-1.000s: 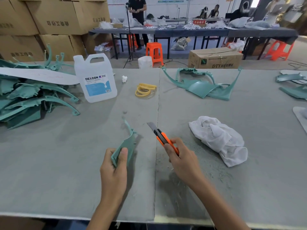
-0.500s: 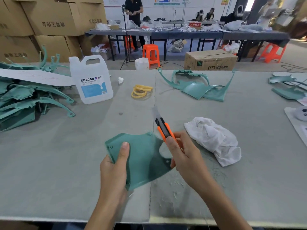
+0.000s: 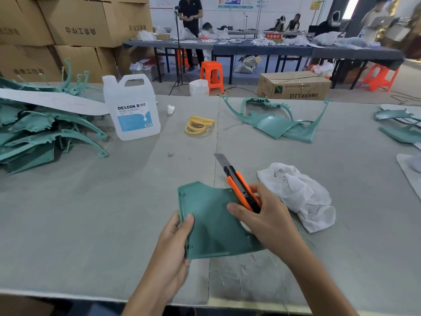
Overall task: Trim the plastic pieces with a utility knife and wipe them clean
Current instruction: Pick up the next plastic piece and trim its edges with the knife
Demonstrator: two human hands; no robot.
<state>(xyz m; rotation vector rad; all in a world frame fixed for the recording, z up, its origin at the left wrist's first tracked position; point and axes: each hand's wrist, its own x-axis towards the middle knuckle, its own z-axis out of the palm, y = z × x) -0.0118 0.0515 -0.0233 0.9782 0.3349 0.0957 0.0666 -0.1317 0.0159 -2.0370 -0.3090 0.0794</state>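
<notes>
A flat teal plastic piece [image 3: 210, 222] with small holes along its edges is held above the grey table [image 3: 91, 213]. My left hand [image 3: 175, 242] grips its left edge, thumb on top. My right hand [image 3: 268, 220] grips an orange and black utility knife [image 3: 239, 183] with its blade out, pointing up and away, and the index finger rests on the piece's right side. A crumpled white rag [image 3: 298, 195] lies just right of my right hand.
A pile of teal plastic pieces [image 3: 38, 135] fills the left side, more teal pieces [image 3: 278, 124] lie at the back middle and the far right edge [image 3: 398, 126]. A white DEXCON jug [image 3: 131, 108] and yellow rings [image 3: 199, 125] stand behind. Shavings litter the table near the front edge.
My left hand turned the teal piece from edge-on to flat, facing me. My right hand with the knife moved in onto the piece's right side.
</notes>
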